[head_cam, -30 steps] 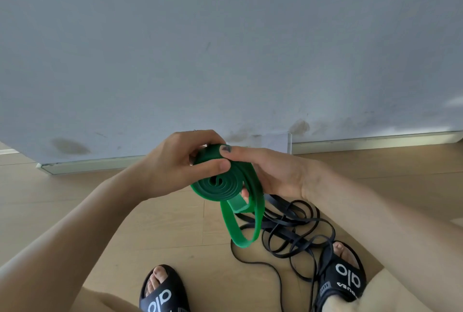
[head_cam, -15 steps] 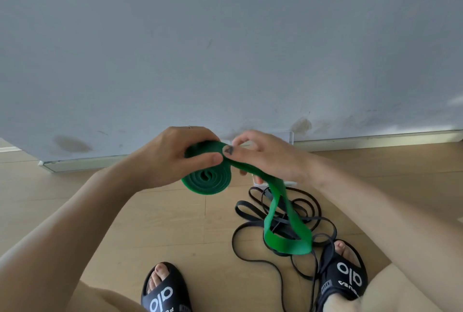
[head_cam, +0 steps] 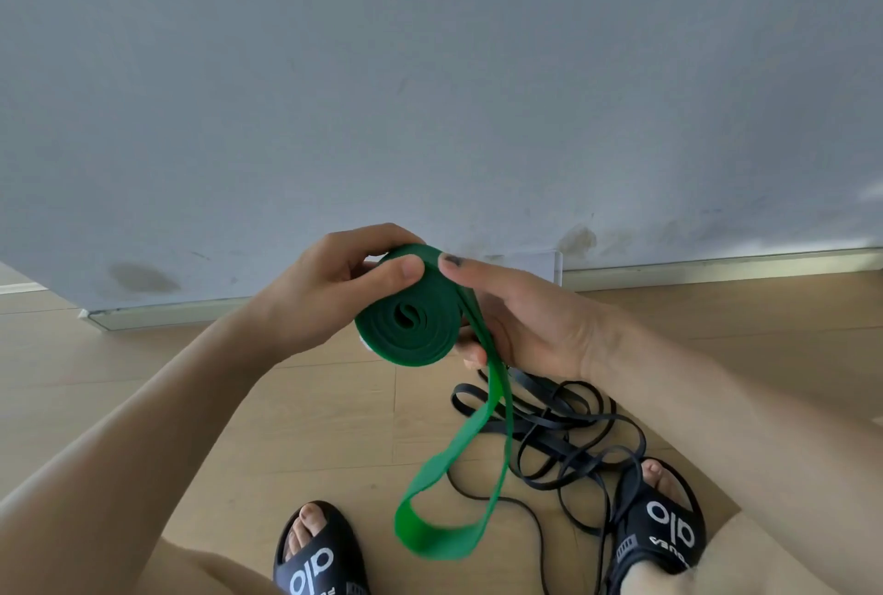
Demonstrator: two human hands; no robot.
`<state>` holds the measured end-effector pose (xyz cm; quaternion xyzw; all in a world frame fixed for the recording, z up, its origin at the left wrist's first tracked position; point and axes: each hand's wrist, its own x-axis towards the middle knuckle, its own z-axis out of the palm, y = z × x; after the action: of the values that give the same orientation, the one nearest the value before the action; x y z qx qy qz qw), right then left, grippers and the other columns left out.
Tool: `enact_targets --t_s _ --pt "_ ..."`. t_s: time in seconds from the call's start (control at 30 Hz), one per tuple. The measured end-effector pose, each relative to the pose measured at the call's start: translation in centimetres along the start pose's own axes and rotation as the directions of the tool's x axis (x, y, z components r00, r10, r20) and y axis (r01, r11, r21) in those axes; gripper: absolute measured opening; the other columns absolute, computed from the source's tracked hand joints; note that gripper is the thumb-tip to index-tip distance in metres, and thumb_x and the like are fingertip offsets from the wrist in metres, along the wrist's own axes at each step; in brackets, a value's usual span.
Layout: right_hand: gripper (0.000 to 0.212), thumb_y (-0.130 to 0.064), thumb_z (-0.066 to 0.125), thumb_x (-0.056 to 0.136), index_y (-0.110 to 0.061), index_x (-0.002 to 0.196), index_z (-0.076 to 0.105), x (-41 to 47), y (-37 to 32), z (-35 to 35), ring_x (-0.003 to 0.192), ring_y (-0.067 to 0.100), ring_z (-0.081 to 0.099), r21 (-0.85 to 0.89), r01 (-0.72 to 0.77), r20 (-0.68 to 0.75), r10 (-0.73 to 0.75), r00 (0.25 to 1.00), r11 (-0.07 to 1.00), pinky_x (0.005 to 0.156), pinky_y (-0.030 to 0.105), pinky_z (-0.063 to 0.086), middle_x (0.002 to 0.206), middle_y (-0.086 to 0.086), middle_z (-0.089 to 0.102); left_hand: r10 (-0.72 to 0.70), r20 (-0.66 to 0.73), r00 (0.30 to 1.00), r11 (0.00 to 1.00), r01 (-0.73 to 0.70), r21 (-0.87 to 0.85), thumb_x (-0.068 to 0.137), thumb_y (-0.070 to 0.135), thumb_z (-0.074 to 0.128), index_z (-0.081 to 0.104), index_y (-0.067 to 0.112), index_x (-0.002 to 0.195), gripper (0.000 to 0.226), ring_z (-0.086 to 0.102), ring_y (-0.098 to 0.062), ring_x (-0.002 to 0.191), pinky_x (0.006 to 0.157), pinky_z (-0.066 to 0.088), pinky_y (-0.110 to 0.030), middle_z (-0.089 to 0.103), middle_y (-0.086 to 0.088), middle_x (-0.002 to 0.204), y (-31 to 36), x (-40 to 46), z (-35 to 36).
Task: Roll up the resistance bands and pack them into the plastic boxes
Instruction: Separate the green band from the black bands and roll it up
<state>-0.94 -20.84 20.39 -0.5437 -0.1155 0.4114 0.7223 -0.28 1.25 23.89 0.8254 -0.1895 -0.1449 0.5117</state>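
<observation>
The green resistance band (head_cam: 406, 324), mostly wound into a flat coil, is held in the air in front of the wall (head_cam: 430, 69), its loose tail hanging in a loop toward the wooden floor (head_cam: 310, 427). The left hand (head_cam: 315, 293) pinches the coil's top edge between thumb and fingers, while the right hand (head_cam: 525, 322) cups its far side, thumb on the rim. Black bands (head_cam: 564, 441) lie tangled below by the right slipper (head_cam: 664, 532), with bare floor left of them.

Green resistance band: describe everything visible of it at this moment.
The green resistance band is a flat, matte, rubbery-looking strip, partly wound into a tight spiral coil held in the air. The left hand grips the coil; the right hand holds the strip leaving it. The unrolled tail hangs as a loop, blurred at its bottom.
</observation>
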Motion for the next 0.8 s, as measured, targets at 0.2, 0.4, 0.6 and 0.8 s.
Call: enact_targets --t_s 0.2,0.4,0.6,0.8 --pt "0.037 -0.049 0.067 0.090 -0.018 0.110 0.067 0.0 0.6 -0.1 0.066 0.014 0.045 0.104 -0.080 0.022 0.078 0.997 0.991 0.054 0.022 0.041 0.087 0.001 0.063 0.005 0.105 0.994 0.999 0.001 -0.053 0.090 0.045 0.062 0.069 0.013 0.113 0.040 0.071 -0.029 0.098 0.082 0.057 -0.038 0.073 -0.008 0.103 0.0 -0.4 -0.1" --pt "0.051 -0.057 0.073 0.086 -0.013 0.110 0.070 0.6 1.7 0.5 0.069 0.011 0.047 -0.278 -0.250 -0.095 0.232 0.968 0.928 0.062 0.027 0.037 0.088 0.003 0.059 0.038 0.243 0.969 0.859 -0.156 0.487 0.075 0.062 0.069 0.070 0.035 0.098 0.036 0.065 -0.010 0.091 0.078 0.054 -0.035 0.068 0.014 0.092 0.1 -0.5 1.2" --pt "0.063 -0.070 0.059 0.091 -0.015 0.119 0.071 0.1 0.8 -0.7 0.076 0.021 0.055 -0.287 -0.292 -0.073 0.283 0.956 0.912 0.071 0.034 0.048 0.101 0.005 0.068 0.156 0.190 0.969 0.807 -0.236 0.541 0.086 0.064 0.053 0.065 0.025 0.093 0.042 0.058 -0.008 0.078 0.064 0.044 -0.018 0.059 0.013 0.083 -0.3 -0.2 1.6" --pt "0.058 -0.060 0.063 0.091 -0.015 0.127 0.065 -0.2 0.6 -0.9 0.072 0.020 0.061 -0.114 -0.244 -0.030 0.242 0.970 0.963 0.073 0.031 0.053 0.109 0.018 0.072 0.171 0.094 0.981 0.856 -0.195 0.478 0.089 0.061 0.056 0.067 0.033 0.102 0.033 0.063 -0.006 0.085 0.067 0.048 -0.015 0.062 0.021 0.091 -0.5 -0.2 0.0"
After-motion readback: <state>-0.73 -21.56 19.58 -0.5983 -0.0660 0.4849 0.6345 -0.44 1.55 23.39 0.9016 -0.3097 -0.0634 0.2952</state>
